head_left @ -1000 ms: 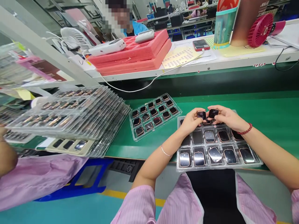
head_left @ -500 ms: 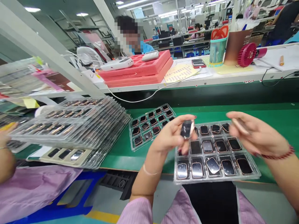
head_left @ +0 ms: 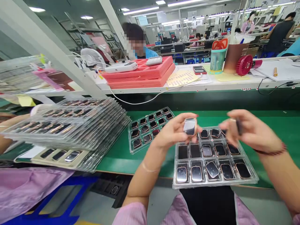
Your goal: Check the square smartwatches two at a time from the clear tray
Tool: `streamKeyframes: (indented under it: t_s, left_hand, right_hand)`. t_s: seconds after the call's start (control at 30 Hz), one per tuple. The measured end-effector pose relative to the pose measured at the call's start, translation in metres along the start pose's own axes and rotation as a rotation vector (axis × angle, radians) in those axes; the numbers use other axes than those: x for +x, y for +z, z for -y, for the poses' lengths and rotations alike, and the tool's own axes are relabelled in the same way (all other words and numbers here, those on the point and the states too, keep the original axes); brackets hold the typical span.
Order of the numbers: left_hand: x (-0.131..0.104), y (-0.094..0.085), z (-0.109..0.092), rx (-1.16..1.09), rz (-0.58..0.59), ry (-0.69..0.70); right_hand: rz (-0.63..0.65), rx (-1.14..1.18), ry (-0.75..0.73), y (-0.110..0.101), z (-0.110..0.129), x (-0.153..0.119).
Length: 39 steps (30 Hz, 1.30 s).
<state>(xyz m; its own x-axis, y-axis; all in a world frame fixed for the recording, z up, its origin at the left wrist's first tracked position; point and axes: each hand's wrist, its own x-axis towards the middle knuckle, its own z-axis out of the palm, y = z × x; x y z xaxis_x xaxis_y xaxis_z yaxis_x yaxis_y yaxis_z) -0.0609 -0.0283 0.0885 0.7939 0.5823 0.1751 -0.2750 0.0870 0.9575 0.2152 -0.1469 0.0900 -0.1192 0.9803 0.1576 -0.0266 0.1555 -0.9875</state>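
My left hand (head_left: 173, 129) pinches a watch-like piece (head_left: 190, 126) with a shiny face and a rose-gold rim, above the back left corner of the near clear tray (head_left: 215, 183). Over that tray's back right part, my right hand (head_left: 252, 131) grips a second piece (head_left: 239, 127), seen edge-on and blurred. Rows of dark square-faced pieces lie in the near tray; one in the front row (head_left: 212, 169) sits askew. Another clear tray (head_left: 131, 144) of similar pieces rests on the green mat, left of my left hand.
A tall stack of clear trays (head_left: 103, 134) stands at the left, beside another person's arm (head_left: 16, 120). Red foam trays (head_left: 140, 82), a phone (head_left: 199, 70), a cup (head_left: 217, 61) and a pink fan (head_left: 244, 65) sit on the shelf. A person (head_left: 152, 53) is behind it.
The piece in my left hand has turned its bright face towards the camera. My right hand has shifted slightly left and rotated its piece. The other person's arm at the left has moved back.
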Motion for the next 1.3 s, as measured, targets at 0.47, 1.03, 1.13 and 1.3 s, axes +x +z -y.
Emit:
streamKeyframes:
  t_s: [0.47,1.03,1.13,1.3]
  left_hand:
    - [0.053,-0.008,0.098,0.245,-0.192,-0.193]
    - [0.054,-0.012,0.106,0.182,-0.237,-0.148]
    - [0.055,-0.012,0.106,0.172,-0.258,-0.144]
    - [0.055,-0.013,0.106,0.163,-0.256,-0.148]
  right_hand:
    - [-0.092,-0.109,0.174,-0.007,-0.097,0.053]
    - [-0.05,-0.166,0.179,-0.014,-0.108,0.052]
    - [-0.064,-0.186,0.172,-0.012,-0.105,0.052]
    - [-0.079,-0.164,0.157,-0.01,-0.102,0.054]
